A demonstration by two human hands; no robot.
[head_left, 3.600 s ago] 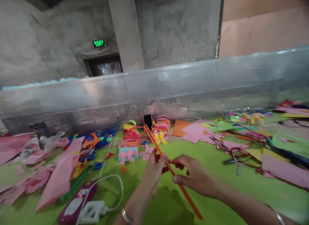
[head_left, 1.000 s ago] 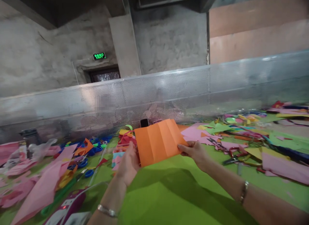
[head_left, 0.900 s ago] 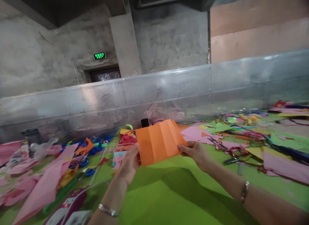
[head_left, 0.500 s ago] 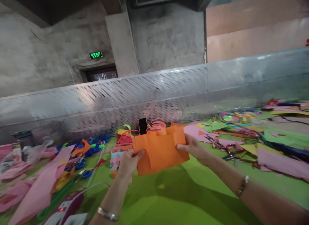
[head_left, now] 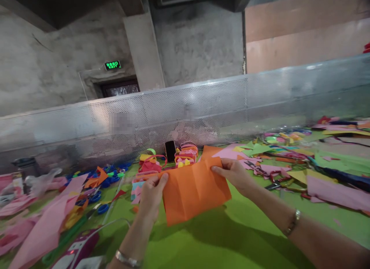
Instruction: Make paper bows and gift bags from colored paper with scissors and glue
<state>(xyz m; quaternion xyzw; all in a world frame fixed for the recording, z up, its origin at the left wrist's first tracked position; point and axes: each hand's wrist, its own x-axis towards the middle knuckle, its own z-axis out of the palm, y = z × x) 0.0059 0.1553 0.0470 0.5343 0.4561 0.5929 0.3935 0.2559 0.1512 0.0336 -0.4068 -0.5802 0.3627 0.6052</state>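
A creased orange sheet [head_left: 199, 190], paper or felt, hangs stretched above the green tabletop [head_left: 231, 238]. My left hand [head_left: 153, 192] pinches its upper left corner between thumb and fingers. At the upper right corner, my right hand [head_left: 232, 172] grips it the same way, thumb in front. Vertical fold lines run down the sheet, and its lower edge is free. Just behind it stand small coloured bags with handles, among them a red one [head_left: 150, 167], partly covered by the sheet and my left hand.
A phone [head_left: 170, 151] stands upright against the perforated metal barrier [head_left: 196, 99]. Scissors [head_left: 277, 183] lie at right among coloured scraps. Pink sheets [head_left: 54, 226], blue rings [head_left: 103, 208] and a corded purple-and-white device [head_left: 76, 249] occupy the left side.
The orange sheet's lower edge has swung down and towards me, so more of its face shows. My left hand has shifted up to its top corner; both hands keep their hold.
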